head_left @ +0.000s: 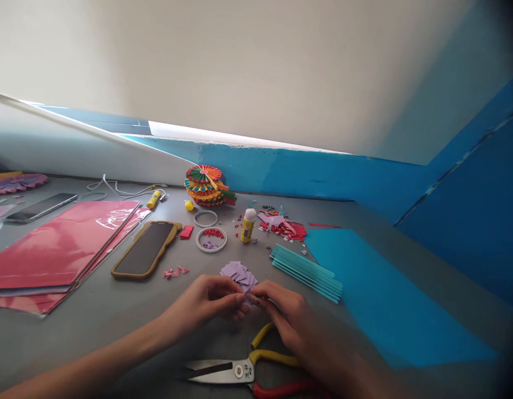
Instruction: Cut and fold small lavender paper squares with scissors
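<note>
My left hand (222, 299) and my right hand (279, 305) meet above the middle of the table, thumbs and forefingers pinched close together. Between the fingertips shows a small piece of purple paper (248, 300), partly hidden by the fingers. Just behind it lies a loose pile of purple paper pieces (235, 271). Open scissors (235, 371) with yellow and red handles lie under and beside my right forearm, blades pointing left. Beyond the pile stands an uncapped glue stick (248, 226). A white ring (199, 247) encloses small red and purple bits.
Teal folded strips (306, 272) and a blue sheet (389, 299) lie on the right. A phone (146, 250) in a brown case and red paper packs (65, 244) are on the left. Behind are a pleated paper ornament (204, 185), red scraps (287, 228) and pink bits (175, 272).
</note>
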`<control>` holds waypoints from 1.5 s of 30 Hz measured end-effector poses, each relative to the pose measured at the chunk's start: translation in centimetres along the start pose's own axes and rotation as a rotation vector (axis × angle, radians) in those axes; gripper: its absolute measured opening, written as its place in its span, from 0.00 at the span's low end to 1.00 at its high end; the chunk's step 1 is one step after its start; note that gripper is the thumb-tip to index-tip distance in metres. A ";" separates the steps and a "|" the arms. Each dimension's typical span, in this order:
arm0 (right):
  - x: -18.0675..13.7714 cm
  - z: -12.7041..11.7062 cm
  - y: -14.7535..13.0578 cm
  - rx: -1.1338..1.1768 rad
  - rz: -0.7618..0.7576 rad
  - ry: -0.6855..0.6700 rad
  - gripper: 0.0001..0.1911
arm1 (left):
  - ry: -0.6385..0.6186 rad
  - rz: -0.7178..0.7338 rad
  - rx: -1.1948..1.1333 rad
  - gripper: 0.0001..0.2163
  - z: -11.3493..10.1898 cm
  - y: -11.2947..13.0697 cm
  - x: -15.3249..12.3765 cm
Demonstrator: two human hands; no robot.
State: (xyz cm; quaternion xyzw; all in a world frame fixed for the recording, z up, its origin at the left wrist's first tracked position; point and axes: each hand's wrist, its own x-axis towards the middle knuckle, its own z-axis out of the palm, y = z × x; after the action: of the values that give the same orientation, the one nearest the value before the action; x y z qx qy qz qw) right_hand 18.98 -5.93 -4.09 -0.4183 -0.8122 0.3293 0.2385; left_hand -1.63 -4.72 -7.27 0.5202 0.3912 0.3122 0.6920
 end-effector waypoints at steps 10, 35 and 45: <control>0.0 1.0 2.4 -0.386 -0.533 0.145 0.13 | -0.012 -0.058 -0.008 0.16 -0.1 0.0 0.1; -0.4 0.5 2.4 -0.887 -0.746 0.179 0.19 | 0.043 -0.054 -0.042 0.15 -0.1 0.8 -0.2; 0.4 -0.3 0.0 -0.079 -0.018 0.006 0.15 | -0.003 -0.017 -0.043 0.12 0.3 1.1 -0.5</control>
State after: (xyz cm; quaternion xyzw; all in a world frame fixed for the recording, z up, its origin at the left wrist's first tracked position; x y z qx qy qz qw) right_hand 18.97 -5.45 -3.85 -0.4212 -0.8276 0.2936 0.2269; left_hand -1.63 -4.98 -6.10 0.5023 0.3876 0.3139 0.7064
